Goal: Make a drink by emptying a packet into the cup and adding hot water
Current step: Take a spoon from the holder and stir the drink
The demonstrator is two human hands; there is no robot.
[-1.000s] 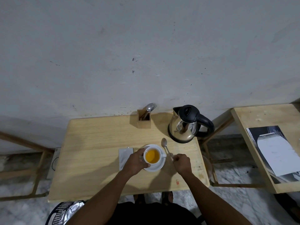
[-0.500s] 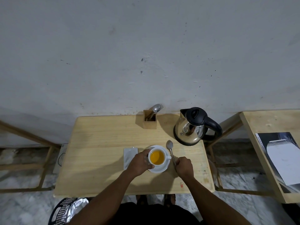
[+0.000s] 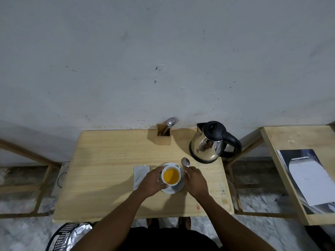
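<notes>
Now left hand fingers clamped round the cup of orange drink, right hand fingers' hold unclear beside the spoon.

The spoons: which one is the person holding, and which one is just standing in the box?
The right hand holds the spoon beside the cup. The other spoon stands in the wooden holder by the wall, untouched.

Both bare forearms enter from 6 o'clock and converge toward centre. Left hand: fingers curled, wrapped against the cup at its 9 o'clock side. Right hand: knuckles up, fingers closed round the spoon handle; bowl projects toward 12 o'clock.
</notes>
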